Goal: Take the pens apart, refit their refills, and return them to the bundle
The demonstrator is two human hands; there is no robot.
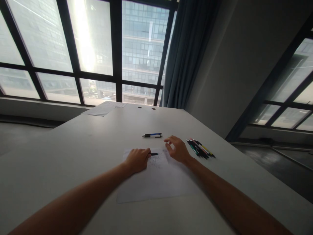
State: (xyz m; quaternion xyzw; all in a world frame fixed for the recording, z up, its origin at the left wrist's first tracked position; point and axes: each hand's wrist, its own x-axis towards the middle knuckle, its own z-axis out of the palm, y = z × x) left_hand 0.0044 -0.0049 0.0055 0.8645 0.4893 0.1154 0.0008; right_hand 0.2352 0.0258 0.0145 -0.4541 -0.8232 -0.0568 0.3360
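I am seeing my left hand curling its fingers around a thin dark pen at frame centre, its long axis lying level, tip pointing right over a flat white sheet. My right hand is hovering, fingers spread, holding nothing. The smooth matte counter is carrying slim plastic pens right of centre.

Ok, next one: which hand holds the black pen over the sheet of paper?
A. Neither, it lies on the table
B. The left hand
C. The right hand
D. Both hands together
B. The left hand is closed around the black pen, whose tip pokes out over the sheet of paper, while the right hand rests open beside it, holding nothing.
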